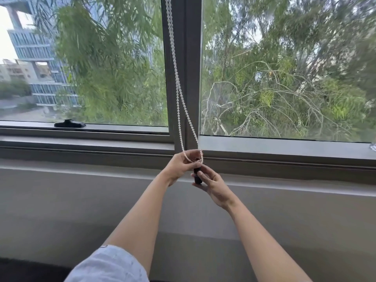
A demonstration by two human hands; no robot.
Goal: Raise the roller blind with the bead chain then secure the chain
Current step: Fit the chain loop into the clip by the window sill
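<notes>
Bead chain (176, 78), white, hangs down the grey centre mullion (191, 68) of the window in two strands that spread apart toward the bottom, and I have its lower loop at sill height. My left hand (181, 164) is pinched around the left strand, and the beads cross its fingers toward the right strand. Just below it, my right hand (213, 185) grips a small dark cylindrical chain holder (197, 176), standing upright against the wall under the window frame; the loop's bottom sits at the holder's top, though my fingers hide whether the chain is seated in it. Both hands are touching or nearly so. None of the blind fabric shows over the glass. On the left pane's lower frame lies a black window handle (69, 123). Outside I see green trees (284, 78) and a glass-fronted building (36, 47). A light blue sleeve (109, 265) covers my left upper arm.
</notes>
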